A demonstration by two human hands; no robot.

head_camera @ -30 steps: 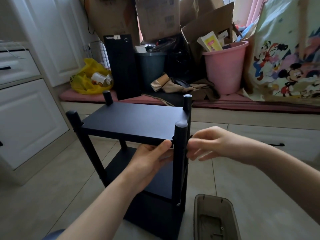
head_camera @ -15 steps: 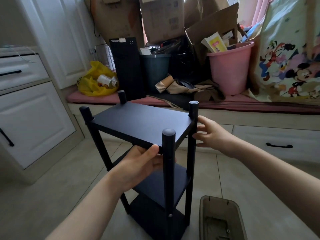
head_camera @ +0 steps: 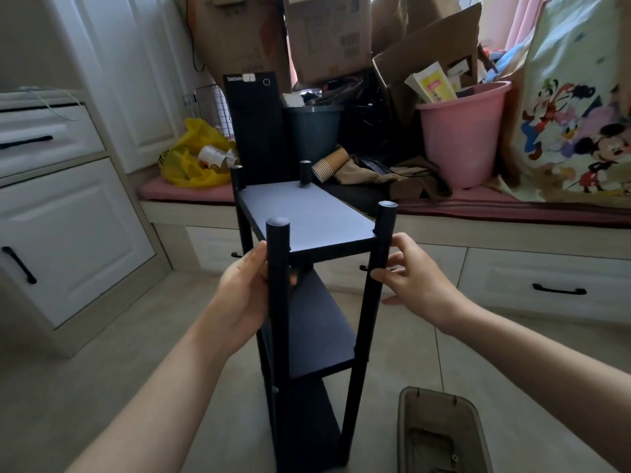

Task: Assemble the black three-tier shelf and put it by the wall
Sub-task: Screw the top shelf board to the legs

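Observation:
The black three-tier shelf (head_camera: 307,216) stands upright on the tiled floor in front of me, one narrow end facing me. All three boards sit between its four round posts. My left hand (head_camera: 242,295) grips the near left post just under the top board, and a fingertip shows behind the post. My right hand (head_camera: 420,278) holds the near right post at the same height, thumb above and fingers curved below.
A brown plastic tray (head_camera: 440,435) lies on the floor at the lower right. Behind the shelf runs a low window bench (head_camera: 512,213) crowded with a pink bucket (head_camera: 461,131), a black computer tower (head_camera: 256,124), cardboard boxes and a yellow bag (head_camera: 191,158). White cabinets (head_camera: 68,233) line the left.
The shelf has turned so that its narrow end faces me. My left hand moved from the top board's front edge to the near left post, and my right hand now holds the near right post.

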